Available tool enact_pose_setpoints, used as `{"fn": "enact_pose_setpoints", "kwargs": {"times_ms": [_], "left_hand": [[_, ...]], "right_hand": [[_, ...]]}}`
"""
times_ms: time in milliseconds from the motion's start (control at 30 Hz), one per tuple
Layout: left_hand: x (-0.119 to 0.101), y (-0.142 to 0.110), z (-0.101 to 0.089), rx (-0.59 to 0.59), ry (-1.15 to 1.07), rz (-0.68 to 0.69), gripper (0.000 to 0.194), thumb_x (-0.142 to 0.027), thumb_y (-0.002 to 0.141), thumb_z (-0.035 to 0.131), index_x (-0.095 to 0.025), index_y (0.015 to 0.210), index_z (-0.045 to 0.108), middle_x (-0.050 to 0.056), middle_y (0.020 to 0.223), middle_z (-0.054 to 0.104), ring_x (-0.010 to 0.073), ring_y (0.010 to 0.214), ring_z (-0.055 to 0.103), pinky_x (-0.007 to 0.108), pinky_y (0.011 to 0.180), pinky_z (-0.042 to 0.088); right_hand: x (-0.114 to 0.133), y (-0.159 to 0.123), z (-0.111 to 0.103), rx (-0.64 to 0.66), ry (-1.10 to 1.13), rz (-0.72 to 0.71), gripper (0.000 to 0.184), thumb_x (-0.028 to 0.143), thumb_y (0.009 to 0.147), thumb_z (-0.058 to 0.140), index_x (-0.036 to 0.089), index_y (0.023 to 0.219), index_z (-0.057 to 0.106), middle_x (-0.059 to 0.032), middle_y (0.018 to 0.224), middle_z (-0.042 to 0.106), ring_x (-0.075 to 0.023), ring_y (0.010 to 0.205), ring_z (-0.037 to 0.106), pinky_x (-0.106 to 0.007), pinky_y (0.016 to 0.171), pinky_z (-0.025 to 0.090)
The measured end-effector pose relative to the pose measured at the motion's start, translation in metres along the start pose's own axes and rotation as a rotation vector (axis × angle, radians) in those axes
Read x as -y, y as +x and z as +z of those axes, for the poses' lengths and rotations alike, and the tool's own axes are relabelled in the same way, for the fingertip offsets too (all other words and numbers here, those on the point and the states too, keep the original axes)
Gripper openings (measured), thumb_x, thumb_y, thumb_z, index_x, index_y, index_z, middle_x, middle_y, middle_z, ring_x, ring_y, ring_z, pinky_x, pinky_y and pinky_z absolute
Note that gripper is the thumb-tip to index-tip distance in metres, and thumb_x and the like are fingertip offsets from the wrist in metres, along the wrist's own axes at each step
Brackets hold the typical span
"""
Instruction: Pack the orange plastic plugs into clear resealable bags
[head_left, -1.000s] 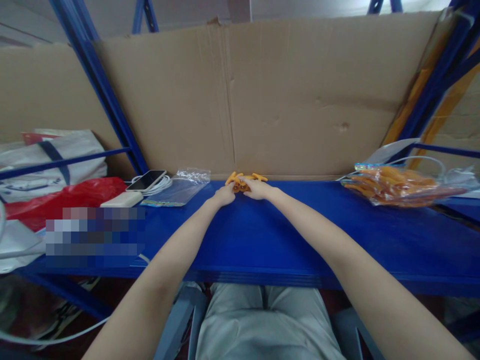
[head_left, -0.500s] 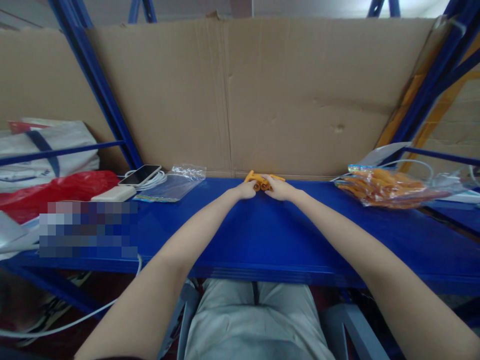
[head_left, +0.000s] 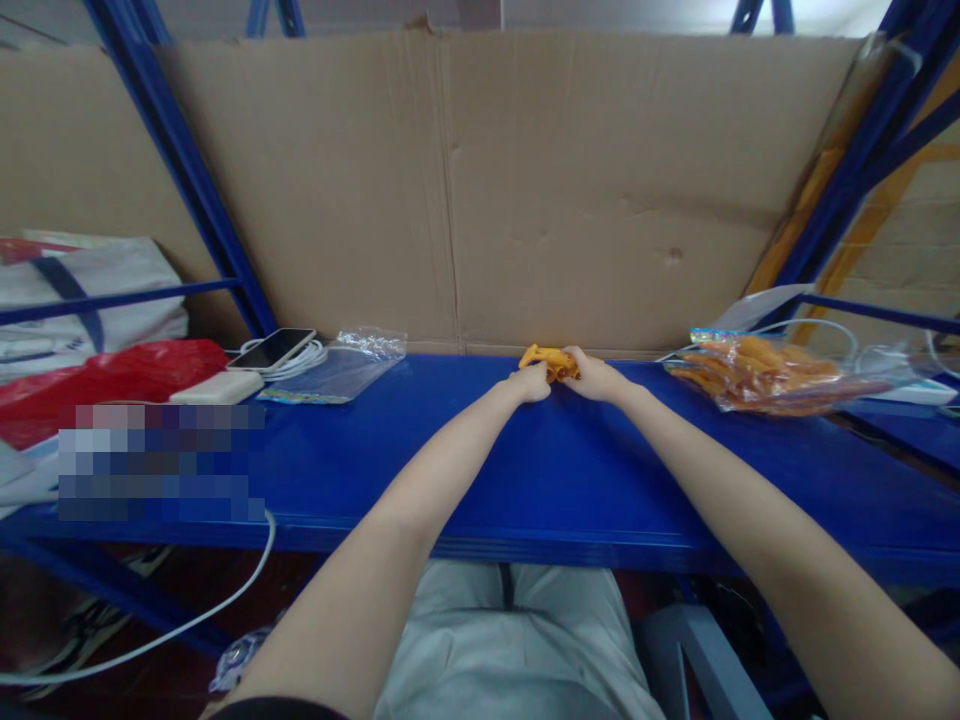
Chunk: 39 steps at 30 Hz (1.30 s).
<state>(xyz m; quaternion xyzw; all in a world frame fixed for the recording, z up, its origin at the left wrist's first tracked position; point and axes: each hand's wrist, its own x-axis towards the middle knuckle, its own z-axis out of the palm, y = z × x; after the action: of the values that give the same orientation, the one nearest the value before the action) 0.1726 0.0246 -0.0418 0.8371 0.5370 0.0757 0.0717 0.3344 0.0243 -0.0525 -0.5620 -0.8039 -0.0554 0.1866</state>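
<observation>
Several small orange pieces (head_left: 555,362) are bunched together near the back of the blue shelf top; their round, tube-like ends face me, and their exact kind is too small to make out. My left hand (head_left: 532,381) is closed on the left side of the bunch. From the right, my right hand (head_left: 592,376) grips the same pieces with its fingers curled around them. Both arms reach far forward, and the fingers partly hide the bunch. Farther right lies a clear plastic bag (head_left: 780,375) filled with similar orange pieces.
A flat clear bag (head_left: 337,370) lies left of the hands, beside a phone (head_left: 271,349) on a coiled white cable (head_left: 304,362). A white box (head_left: 217,388) and a red bag (head_left: 112,375) are farther left. Cardboard (head_left: 562,190) stands along the back between blue posts.
Both hands have moved right together with the orange pieces, and the pieces have turned in the grip. The view has shifted slightly.
</observation>
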Motion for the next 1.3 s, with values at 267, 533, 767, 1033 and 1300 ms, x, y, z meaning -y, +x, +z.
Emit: {"fn": "enact_pose_setpoints", "kwargs": {"times_ms": [267, 533, 767, 1033, 1300], "left_hand": [[0.055, -0.015, -0.039, -0.275, 0.120, -0.181, 0.041, -0.020, 0.084, 0.041, -0.019, 0.117, 0.066, 0.010, 0.122, 0.066, 0.0249, 0.115, 0.059, 0.035, 0.097, 0.046], [0.171, -0.069, -0.061, -0.219, 0.316, -0.750, 0.056, -0.018, 0.081, 0.051, -0.009, 0.137, 0.047, 0.024, 0.139, 0.048, 0.0359, 0.128, 0.046, 0.051, 0.100, 0.041], [0.205, -0.097, -0.062, -0.063, 0.388, -0.820, 0.049, -0.007, 0.084, 0.039, -0.009, 0.130, 0.055, 0.024, 0.136, 0.052, 0.0341, 0.125, 0.050, 0.052, 0.099, 0.041], [0.190, -0.089, -0.066, 0.037, 0.565, -0.498, 0.045, -0.006, 0.081, 0.045, -0.010, 0.122, 0.061, 0.022, 0.124, 0.062, 0.0295, 0.116, 0.059, 0.035, 0.092, 0.048], [0.141, -0.075, -0.059, 0.060, 0.616, -0.089, 0.037, -0.006, 0.078, 0.046, -0.013, 0.107, 0.067, 0.016, 0.110, 0.068, 0.0264, 0.108, 0.062, 0.031, 0.087, 0.048]], "right_hand": [[0.002, -0.016, -0.009, 0.039, -0.088, 0.189, 0.049, 0.027, 0.086, 0.048, 0.017, 0.133, 0.037, -0.0183, 0.127, 0.059, -0.0308, 0.110, 0.061, -0.039, 0.084, 0.048], [0.010, -0.014, -0.006, -0.084, -0.156, 0.207, 0.030, 0.030, 0.088, 0.045, 0.016, 0.114, 0.047, -0.0171, 0.119, 0.063, -0.0308, 0.110, 0.059, -0.052, 0.098, 0.034], [0.006, -0.011, -0.004, -0.175, -0.199, 0.149, 0.026, 0.032, 0.087, 0.046, 0.014, 0.105, 0.048, -0.0182, 0.099, 0.068, -0.0311, 0.100, 0.062, -0.054, 0.100, 0.029], [0.012, -0.004, -0.001, -0.367, -0.106, -0.005, 0.022, 0.031, 0.089, 0.046, 0.014, 0.103, 0.048, -0.0174, 0.098, 0.067, -0.0298, 0.099, 0.062, -0.048, 0.097, 0.034], [0.056, -0.005, 0.005, -0.180, -0.216, -0.296, 0.022, 0.024, 0.092, 0.045, 0.012, 0.109, 0.051, -0.0186, 0.114, 0.063, -0.0277, 0.111, 0.057, -0.045, 0.106, 0.030]]}}
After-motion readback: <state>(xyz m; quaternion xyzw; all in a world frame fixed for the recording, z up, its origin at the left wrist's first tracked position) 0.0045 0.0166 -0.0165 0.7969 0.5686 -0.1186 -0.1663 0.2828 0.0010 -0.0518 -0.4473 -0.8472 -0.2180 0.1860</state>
